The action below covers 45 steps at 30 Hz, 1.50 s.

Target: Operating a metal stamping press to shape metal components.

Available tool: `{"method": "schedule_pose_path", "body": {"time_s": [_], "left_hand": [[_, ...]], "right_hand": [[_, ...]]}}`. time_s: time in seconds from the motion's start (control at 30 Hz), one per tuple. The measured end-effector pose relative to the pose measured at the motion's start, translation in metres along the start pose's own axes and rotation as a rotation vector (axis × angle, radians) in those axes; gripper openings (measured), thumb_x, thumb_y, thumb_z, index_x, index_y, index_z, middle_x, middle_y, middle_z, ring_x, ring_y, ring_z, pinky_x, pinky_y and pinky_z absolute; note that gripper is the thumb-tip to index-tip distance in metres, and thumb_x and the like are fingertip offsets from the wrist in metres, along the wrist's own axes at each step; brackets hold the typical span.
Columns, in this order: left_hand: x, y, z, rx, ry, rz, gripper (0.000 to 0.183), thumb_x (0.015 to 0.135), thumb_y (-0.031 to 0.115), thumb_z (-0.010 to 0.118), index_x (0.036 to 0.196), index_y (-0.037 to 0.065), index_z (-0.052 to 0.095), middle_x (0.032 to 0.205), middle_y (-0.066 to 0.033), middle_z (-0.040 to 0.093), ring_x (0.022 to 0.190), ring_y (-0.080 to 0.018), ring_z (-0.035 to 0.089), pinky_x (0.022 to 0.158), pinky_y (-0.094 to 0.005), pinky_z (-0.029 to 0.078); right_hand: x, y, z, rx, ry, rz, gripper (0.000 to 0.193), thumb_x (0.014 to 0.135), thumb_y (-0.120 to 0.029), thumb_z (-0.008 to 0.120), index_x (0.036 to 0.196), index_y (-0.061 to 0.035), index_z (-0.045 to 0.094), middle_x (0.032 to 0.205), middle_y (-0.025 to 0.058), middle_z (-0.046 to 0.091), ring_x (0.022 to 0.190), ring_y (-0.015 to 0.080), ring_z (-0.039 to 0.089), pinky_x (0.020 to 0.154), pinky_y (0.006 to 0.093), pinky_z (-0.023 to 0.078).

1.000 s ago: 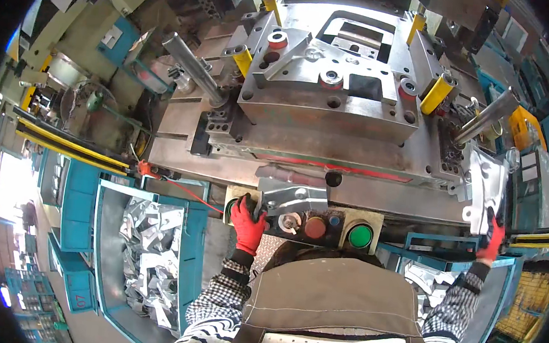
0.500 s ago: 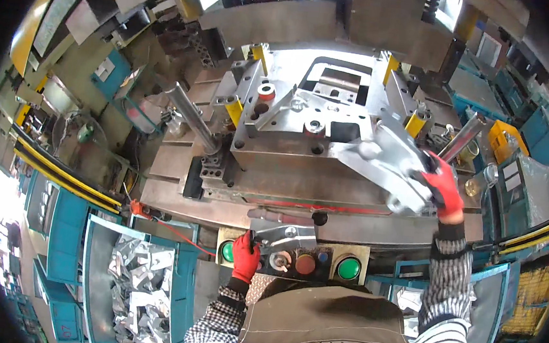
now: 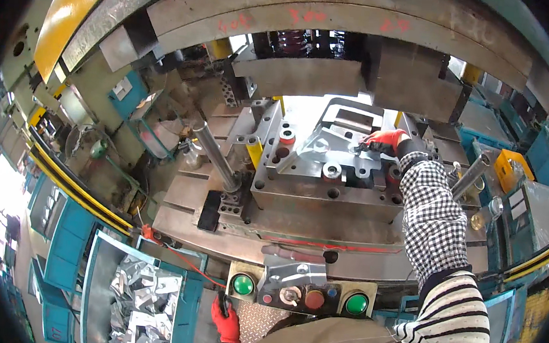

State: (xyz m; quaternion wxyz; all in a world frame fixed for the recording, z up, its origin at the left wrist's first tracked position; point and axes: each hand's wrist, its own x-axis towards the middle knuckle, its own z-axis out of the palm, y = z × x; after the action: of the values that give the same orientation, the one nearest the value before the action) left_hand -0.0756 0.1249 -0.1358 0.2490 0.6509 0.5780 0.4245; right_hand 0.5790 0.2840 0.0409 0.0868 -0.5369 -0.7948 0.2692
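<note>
My right hand (image 3: 384,140), in a red glove, reaches into the press and grips the edge of a grey sheet-metal part (image 3: 328,143) lying on the steel die block (image 3: 324,195). My left hand (image 3: 226,320), also in a red glove, hangs low below the control box (image 3: 300,295), its fingers curled around a small dark object I cannot make out. The control box has two green buttons, one at each end, and a red one between.
A blue bin (image 3: 139,296) of shiny metal parts stands at my lower left. A steel guide post (image 3: 216,157) rises left of the die. The upper press ram (image 3: 334,73) hangs over the die. More blue bins (image 3: 529,211) and a yellow box (image 3: 510,167) stand at the right.
My right hand carried the sheet-metal part from the right side onto the die. My left hand dropped from the left green button to below the control box. My head leaned closer to the press.
</note>
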Motion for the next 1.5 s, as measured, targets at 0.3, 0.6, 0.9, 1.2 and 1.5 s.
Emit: {"method": "schedule_pose_path", "body": {"time_s": [0.3, 0.6, 0.9, 1.2, 1.5], "left_hand": [[0.018, -0.03, 0.033, -0.118, -0.011, -0.084, 0.046, 0.075, 0.008, 0.057, 0.118, -0.002, 0.042, 0.114, -0.0197, 0.047, 0.11, -0.0324, 0.041, 0.093, -0.0379, 0.032], [0.071, -0.135, 0.05, -0.035, -0.338, -0.231, 0.081, 0.063, 0.028, 0.072, 0.123, -0.008, 0.031, 0.121, -0.0247, 0.04, 0.112, -0.0313, 0.04, 0.093, -0.0365, 0.033], [0.103, -0.246, 0.079, -0.025, -0.579, -0.235, 0.061, 0.061, 0.012, 0.073, 0.111, 0.0, 0.04, 0.067, -0.0025, 0.054, 0.042, -0.009, 0.043, 0.036, -0.0225, 0.034], [0.098, -0.194, 0.099, -0.016, -0.593, -0.27, 0.054, 0.058, 0.014, 0.075, 0.101, 0.002, 0.044, 0.085, -0.0068, 0.056, 0.067, -0.0156, 0.054, 0.053, -0.028, 0.044], [0.103, -0.214, 0.099, -0.204, -0.596, -0.283, 0.071, 0.051, 0.019, 0.076, 0.109, -0.006, 0.043, 0.104, -0.0194, 0.053, 0.095, -0.0278, 0.052, 0.081, -0.034, 0.042]], "right_hand": [[-0.009, -0.034, 0.002, 0.03, 0.281, 0.526, 0.043, 0.072, -0.035, 0.058, 0.106, -0.0079, 0.056, 0.095, 0.0116, 0.059, 0.093, 0.023, 0.054, 0.08, 0.0345, 0.041], [-0.141, -0.246, 0.149, 0.151, 0.287, 0.359, 0.048, 0.072, -0.044, 0.059, 0.095, -0.0021, 0.056, 0.088, 0.0153, 0.059, 0.083, 0.032, 0.056, 0.072, 0.0376, 0.044], [-0.2, -0.213, 0.416, 0.456, 0.418, 1.122, 0.088, 0.056, -0.056, 0.067, 0.117, 0.0016, 0.04, 0.111, 0.0245, 0.048, 0.104, 0.036, 0.046, 0.087, 0.0403, 0.038], [-0.188, -0.219, 0.445, 0.298, 0.647, 1.277, 0.091, 0.055, -0.05, 0.071, 0.121, 0.0008, 0.034, 0.105, 0.0245, 0.049, 0.098, 0.0363, 0.048, 0.082, 0.0423, 0.04], [-0.184, -0.225, 0.434, 0.343, 0.648, 1.266, 0.085, 0.055, -0.051, 0.07, 0.114, 0.0014, 0.04, 0.104, 0.0206, 0.052, 0.099, 0.0334, 0.049, 0.082, 0.0403, 0.04]]}}
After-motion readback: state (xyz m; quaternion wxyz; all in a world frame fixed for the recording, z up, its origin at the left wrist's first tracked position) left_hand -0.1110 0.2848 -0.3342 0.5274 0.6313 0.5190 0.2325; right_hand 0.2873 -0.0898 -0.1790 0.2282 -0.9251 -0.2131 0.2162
